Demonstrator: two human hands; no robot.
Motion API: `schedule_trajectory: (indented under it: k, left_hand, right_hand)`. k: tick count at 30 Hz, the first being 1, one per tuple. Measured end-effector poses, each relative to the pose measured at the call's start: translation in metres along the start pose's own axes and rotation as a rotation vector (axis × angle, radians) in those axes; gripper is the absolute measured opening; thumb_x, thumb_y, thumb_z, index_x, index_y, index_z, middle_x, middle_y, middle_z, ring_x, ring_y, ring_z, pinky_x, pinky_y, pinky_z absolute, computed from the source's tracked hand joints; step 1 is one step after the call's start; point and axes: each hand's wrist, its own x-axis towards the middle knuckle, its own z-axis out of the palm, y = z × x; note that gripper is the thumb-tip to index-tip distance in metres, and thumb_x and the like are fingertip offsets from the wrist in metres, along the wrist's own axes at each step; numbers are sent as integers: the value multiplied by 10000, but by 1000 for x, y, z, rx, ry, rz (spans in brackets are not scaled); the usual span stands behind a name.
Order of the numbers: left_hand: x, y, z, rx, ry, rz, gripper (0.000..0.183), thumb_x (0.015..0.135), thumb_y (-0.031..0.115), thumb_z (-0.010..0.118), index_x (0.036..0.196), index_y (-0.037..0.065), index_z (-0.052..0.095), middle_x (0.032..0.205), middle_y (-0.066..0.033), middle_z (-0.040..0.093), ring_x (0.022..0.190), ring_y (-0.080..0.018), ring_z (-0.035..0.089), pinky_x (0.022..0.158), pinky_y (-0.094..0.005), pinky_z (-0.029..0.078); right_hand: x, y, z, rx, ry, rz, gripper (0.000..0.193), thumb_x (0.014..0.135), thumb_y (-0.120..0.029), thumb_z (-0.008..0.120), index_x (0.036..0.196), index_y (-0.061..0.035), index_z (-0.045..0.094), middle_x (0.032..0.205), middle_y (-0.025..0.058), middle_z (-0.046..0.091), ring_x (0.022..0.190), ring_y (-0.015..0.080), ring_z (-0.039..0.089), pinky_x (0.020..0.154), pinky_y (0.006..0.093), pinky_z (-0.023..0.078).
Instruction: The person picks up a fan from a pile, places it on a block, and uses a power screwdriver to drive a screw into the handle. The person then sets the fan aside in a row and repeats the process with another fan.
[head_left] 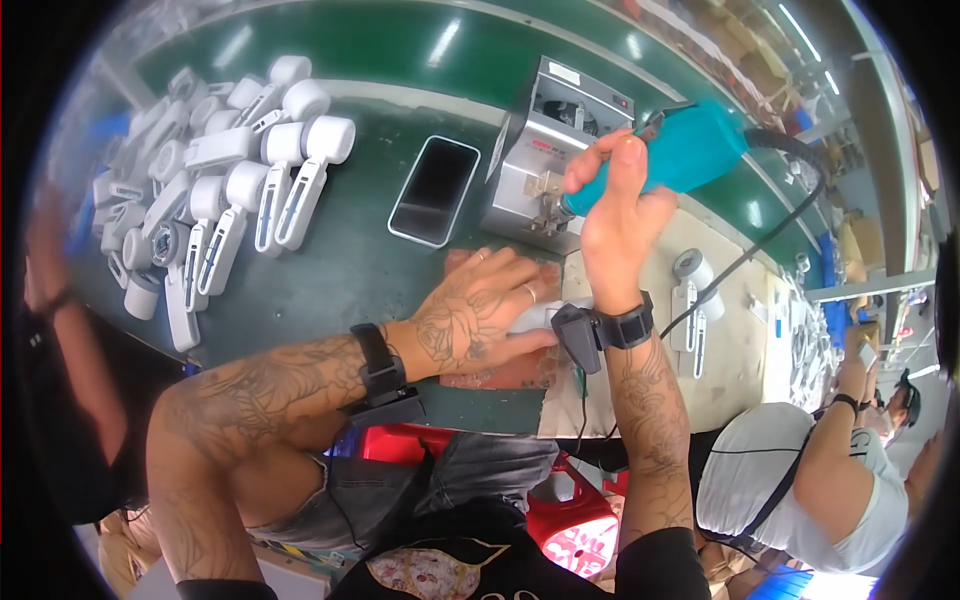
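My right hand (620,225) is wrapped round the teal electric screwdriver (697,150), its tip at the silver box (540,150) toward the far edge of the surface (330,290). The tool looks hefty, stiff—best held mid-body, minding the cord (790,146). My left hand (485,312) grasps the white piece (536,319) nearer the front edge—probably light, smooth plastic, best steadied by its sides.

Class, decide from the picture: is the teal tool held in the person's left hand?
No, the right hand grips the teal tool, while the left hand holds a white piece.
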Motion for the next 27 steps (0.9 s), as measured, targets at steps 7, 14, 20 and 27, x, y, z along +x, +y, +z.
schedule_trajectory:
  k: [7,14,20,27]
  left_hand:
    - [-1,-3,1,5,-14,-24,545,881,430,676,1259,44,608,1267,-129,579,1159,-323,519,1034,-513,406]
    - [1,0,-2,1,5,2,509,880,416,682,1255,78,619,1270,-121,590,1146,-316,530,1019,-500,410]
    - [-1,-1,0,25,3,0,501,883,398,692,1260,78,613,1265,-121,591,1130,-323,538,1011,-501,413]
    - [-1,0,3,85,36,22,522,891,409,684,1265,56,596,1246,-133,587,1134,-330,534,1016,-506,410]
  right_hand:
    - [-16,-23,0,-28,-84,91,365,1044,-346,545,983,13,570,695,60,559,606,161,563,567,290,455]
    - [-53,-40,-35,-4,44,135,556,991,-508,581,1046,44,541,682,80,538,599,190,548,556,321,443]
    - [-59,-39,-35,11,-60,159,541,992,-487,589,1051,48,538,688,84,540,610,189,552,559,321,445]
    - [-67,-25,-39,74,-107,130,460,1014,-443,569,970,11,507,692,88,531,616,191,540,568,327,452]
